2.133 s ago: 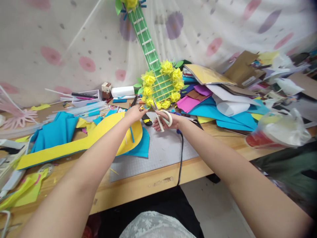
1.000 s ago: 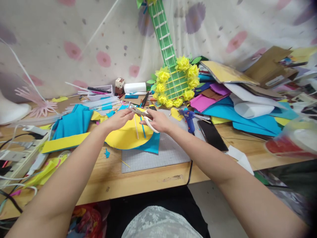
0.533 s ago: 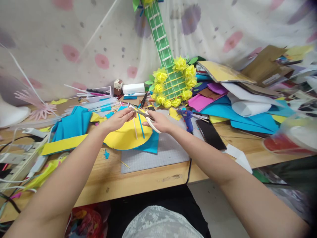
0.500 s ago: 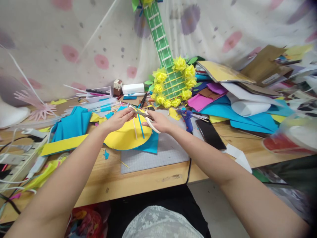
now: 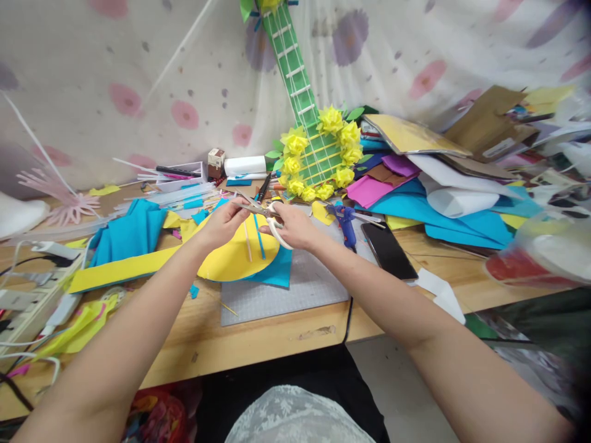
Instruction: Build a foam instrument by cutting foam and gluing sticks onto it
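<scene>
Scissors (image 5: 278,235) with white loops were in the right hand (image 5: 295,225), its fingers closed around them, probably for steady control. The left hand (image 5: 226,221) was near the metal blades, its fingers bent; how tightly, and around what, I could not tell. Below, the flat, rounded yellow cutout (image 5: 226,263), matte like foam, overlapped the blue sheet (image 5: 278,275) and gridded mat (image 5: 295,299).

We have room over the near side of the gray cutting mat (image 5: 295,301) and wooden table (image 5: 258,344); the blue glue gun (image 5: 346,226) and black smartphone (image 5: 389,250) block us right of our right hand (image 5: 297,226), and the green craft guitar (image 5: 318,151) stands beyond our scissors (image 5: 277,232)
</scene>
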`<state>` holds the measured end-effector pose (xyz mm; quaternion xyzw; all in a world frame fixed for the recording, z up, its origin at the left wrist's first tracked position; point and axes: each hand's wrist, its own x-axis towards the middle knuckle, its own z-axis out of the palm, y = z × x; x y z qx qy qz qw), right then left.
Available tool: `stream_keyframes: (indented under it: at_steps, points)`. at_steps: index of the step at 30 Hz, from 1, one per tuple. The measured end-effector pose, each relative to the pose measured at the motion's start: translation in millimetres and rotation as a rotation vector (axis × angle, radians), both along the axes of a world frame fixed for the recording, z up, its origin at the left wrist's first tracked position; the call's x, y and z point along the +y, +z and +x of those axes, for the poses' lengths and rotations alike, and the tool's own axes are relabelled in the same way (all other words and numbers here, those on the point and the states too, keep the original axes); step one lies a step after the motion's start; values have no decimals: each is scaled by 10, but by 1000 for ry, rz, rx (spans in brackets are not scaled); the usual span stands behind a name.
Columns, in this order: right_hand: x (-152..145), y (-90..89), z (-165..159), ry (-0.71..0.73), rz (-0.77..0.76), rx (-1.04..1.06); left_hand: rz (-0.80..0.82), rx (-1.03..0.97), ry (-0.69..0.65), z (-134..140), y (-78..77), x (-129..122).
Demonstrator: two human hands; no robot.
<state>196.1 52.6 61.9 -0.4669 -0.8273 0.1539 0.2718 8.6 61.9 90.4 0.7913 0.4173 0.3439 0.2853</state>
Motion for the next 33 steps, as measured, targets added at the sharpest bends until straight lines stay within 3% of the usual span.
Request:
stream_keyframes:
  at_steps: [10, 20, 28, 33]
  points:
    - [-8, 31, -74, 12, -1, 29, 55, 33, 70, -39, -10, -16]
    - [-50, 43, -91, -92, -46, -27, 70, 65, 142, -68, -85, -2]
    - [-32, 31, -64, -26, -42, 21, 95, 79, 171, -20, -49, -16]
    - [-31, 23, -102, -63, -35, 26, 100, 75, 194, -20, -63, -22]
